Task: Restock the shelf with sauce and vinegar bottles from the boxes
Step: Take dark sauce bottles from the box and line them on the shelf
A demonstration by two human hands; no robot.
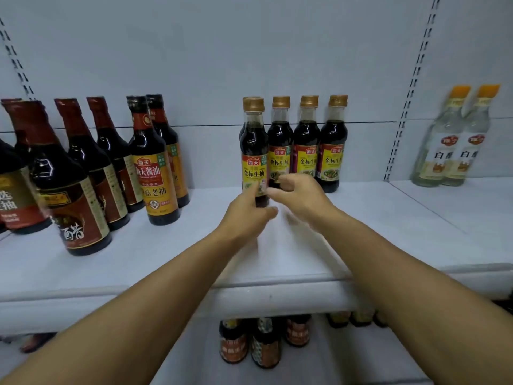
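Left hand (247, 209) grips the gold-cap soy bottle (254, 151) low on its label, squaring it up front-left of the gold-cap row (308, 143) on the shelf (277, 245); right hand (297, 195) beside it, fingers curled, grip unclear.

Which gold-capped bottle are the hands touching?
The front gold-capped bottle, leftmost, nearer the shelf edge than the others; left hand and right hand meet at its base.

White back panel (249, 51) behind the shelving, two slotted upright rails (413, 87) running up it at left and right, thin dark horizontal seam (211, 124) crossing the panel
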